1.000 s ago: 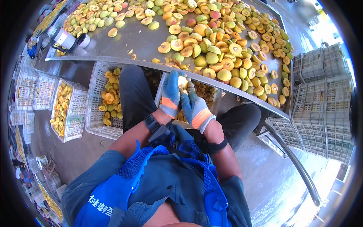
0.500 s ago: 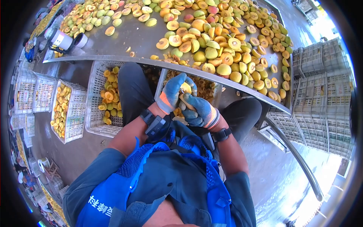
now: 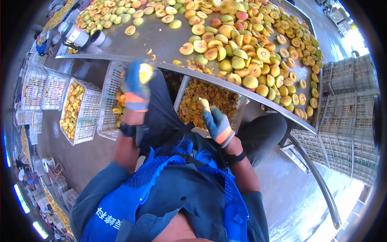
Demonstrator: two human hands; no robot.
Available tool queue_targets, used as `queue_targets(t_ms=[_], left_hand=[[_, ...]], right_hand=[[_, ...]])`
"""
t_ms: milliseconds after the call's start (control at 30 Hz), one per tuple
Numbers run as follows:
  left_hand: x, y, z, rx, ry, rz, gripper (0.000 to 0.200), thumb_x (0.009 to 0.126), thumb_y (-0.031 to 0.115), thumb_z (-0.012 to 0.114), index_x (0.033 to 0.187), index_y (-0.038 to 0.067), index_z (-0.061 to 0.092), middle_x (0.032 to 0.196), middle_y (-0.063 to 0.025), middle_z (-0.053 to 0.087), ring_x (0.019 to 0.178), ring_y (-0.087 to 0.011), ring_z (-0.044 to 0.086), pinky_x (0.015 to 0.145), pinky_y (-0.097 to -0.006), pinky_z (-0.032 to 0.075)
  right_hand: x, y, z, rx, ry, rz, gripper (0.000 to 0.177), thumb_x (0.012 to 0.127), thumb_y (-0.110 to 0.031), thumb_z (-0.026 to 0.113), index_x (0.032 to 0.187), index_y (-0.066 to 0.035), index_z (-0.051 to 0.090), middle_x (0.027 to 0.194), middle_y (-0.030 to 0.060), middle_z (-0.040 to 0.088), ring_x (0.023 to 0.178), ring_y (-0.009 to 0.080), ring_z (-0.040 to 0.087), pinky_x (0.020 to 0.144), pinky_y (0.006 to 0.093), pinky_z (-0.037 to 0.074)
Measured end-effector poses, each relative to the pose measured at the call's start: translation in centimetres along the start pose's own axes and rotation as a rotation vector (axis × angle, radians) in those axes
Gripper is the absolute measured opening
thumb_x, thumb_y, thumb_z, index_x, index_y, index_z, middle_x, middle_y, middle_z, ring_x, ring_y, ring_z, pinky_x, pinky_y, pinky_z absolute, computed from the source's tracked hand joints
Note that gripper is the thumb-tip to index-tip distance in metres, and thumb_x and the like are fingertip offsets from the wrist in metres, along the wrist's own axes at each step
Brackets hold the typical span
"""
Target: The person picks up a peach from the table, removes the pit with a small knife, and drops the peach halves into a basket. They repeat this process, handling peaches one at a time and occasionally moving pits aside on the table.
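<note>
My left hand [image 3: 136,86], in a blue and orange glove and smeared by motion, is over the left crate's edge with a yellow peach half [image 3: 146,73] in its fingers. My right hand [image 3: 218,126], gloved alike, is closed round a short tool with a tan handle [image 3: 205,105]; its working end is small and hard to make out. Below and beyond the right hand stands a crate of brownish fruit scraps [image 3: 193,94] between my knees. The left crate [image 3: 108,103] holds yellow fruit halves, partly hidden by my left arm and leg.
A metal table [image 3: 161,42] in front bears many halved peaches [image 3: 246,60], its rim [image 3: 242,92] above my knees. A white container [image 3: 76,35] lies at its left. Another filled crate [image 3: 82,111] stands at left, stacked crates [image 3: 342,117] at right, beside a curved metal bar [image 3: 318,183].
My hands have parted. The left has swung left and up, carrying the peach half toward the left crate. The right keeps the tool, slightly right and lower. The view has shifted a little.
</note>
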State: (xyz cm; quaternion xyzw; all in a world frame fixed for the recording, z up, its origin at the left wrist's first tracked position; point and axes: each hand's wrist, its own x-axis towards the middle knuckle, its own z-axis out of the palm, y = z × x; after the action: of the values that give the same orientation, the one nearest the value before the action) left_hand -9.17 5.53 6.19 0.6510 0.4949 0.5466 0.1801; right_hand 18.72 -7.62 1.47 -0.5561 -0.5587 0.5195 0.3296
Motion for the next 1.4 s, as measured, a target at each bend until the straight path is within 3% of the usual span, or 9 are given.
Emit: queue_targets(t_ms=[167,267,533,667,933,1033,1167,1300,1400], left_hand=[[3.4,-4.9,-7.2,0.963,-0.050,0.153,0.023,0.091,0.015,0.071,0.110,0.002,0.069,0.115,-0.0148,0.069,0.101,-0.0305,0.069,0.088,-0.0371,0.055],[5.5,-4.4,-3.4,0.443,-0.182,-0.009,0.029,0.088,0.022,0.076,0.111,0.004,0.071,0.112,-0.0169,0.070,0.103,-0.0343,0.067,0.093,-0.0406,0.053],[9.0,-14.0,16.1,0.426,-0.578,-0.241,0.063,0.092,0.034,0.070,0.142,0.001,0.054,0.146,-0.0253,0.054,0.137,-0.0393,0.049,0.115,-0.0449,0.038],[8.2,-11.6,16.4,0.146,-0.548,-0.447,0.038,0.083,0.021,0.081,0.111,0.002,0.065,0.100,-0.0135,0.071,0.089,-0.0205,0.066,0.081,-0.0370,0.055],[4.6,-3.2,13.8,-0.446,-0.599,-0.578,0.038,0.085,0.014,0.080,0.118,0.000,0.069,0.104,-0.0040,0.071,0.091,-0.0117,0.066,0.080,-0.0284,0.057],[2.3,3.3,12.0,-0.206,-0.803,-0.263,0.041,0.084,0.016,0.081,0.120,0.000,0.069,0.105,-0.0065,0.072,0.095,-0.0140,0.067,0.086,-0.0296,0.056],[-1.0,7.2,11.3,-0.440,-0.711,-0.327,0.048,0.085,0.019,0.080,0.125,-0.002,0.065,0.113,-0.0087,0.071,0.103,-0.0172,0.067,0.092,-0.0325,0.055],[-4.3,7.7,11.4,-0.691,-0.620,-0.343,0.044,0.098,0.027,0.063,0.133,0.000,0.057,0.125,-0.0083,0.065,0.113,-0.0185,0.062,0.099,-0.0328,0.051],[-7.2,7.3,12.8,-0.896,-0.394,-0.505,0.040,0.108,0.032,0.040,0.126,0.002,0.059,0.122,-0.0082,0.060,0.113,-0.0178,0.059,0.101,-0.0333,0.048]], right_hand=[[0.8,2.5,0.1,-0.671,-0.267,0.363,0.050,0.102,-0.043,0.048,0.116,0.001,0.065,0.108,0.0306,0.069,0.105,0.0475,0.065,0.090,0.0526,0.052],[0.5,3.5,0.8,-0.616,-0.218,0.364,0.052,0.102,-0.045,0.047,0.115,0.001,0.066,0.106,0.0314,0.069,0.103,0.0482,0.066,0.092,0.0528,0.052],[-1.1,5.8,1.1,-0.552,0.087,0.039,0.045,0.099,-0.049,0.054,0.104,-0.006,0.067,0.083,0.0287,0.068,0.080,0.0507,0.066,0.070,0.0587,0.052],[-1.4,4.3,0.6,-0.396,0.144,0.164,0.045,0.102,-0.047,0.054,0.108,-0.004,0.064,0.083,0.0268,0.070,0.081,0.0477,0.068,0.070,0.0537,0.053],[3.6,1.1,0.0,0.352,0.463,-0.155,0.026,0.101,-0.024,0.064,0.114,-0.001,0.064,0.085,0.0030,0.068,0.076,0.0115,0.061,0.063,0.0313,0.051],[4.3,-4.1,-2.4,0.599,0.372,0.068,0.018,0.103,-0.025,0.062,0.105,-0.007,0.060,0.070,-0.0046,0.054,0.053,0.0063,0.048,0.046,0.0243,0.037],[3.1,-5.5,-3.6,0.846,0.209,0.170,0.029,0.106,-0.039,0.055,0.106,-0.010,0.061,0.065,-0.0053,0.053,0.047,0.0060,0.045,0.042,0.0220,0.033],[2.6,-2.9,-1.7,1.670,-0.147,0.166,0.031,0.106,-0.043,0.053,0.110,-0.013,0.061,0.067,-0.0061,0.050,0.048,0.0055,0.044,0.042,0.0184,0.032],[1.8,-4.3,-0.7,1.136,0.094,0.115,0.026,0.104,-0.036,0.057,0.113,-0.012,0.062,0.076,-0.0034,0.058,0.055,0.0072,0.051,0.046,0.0203,0.037]])
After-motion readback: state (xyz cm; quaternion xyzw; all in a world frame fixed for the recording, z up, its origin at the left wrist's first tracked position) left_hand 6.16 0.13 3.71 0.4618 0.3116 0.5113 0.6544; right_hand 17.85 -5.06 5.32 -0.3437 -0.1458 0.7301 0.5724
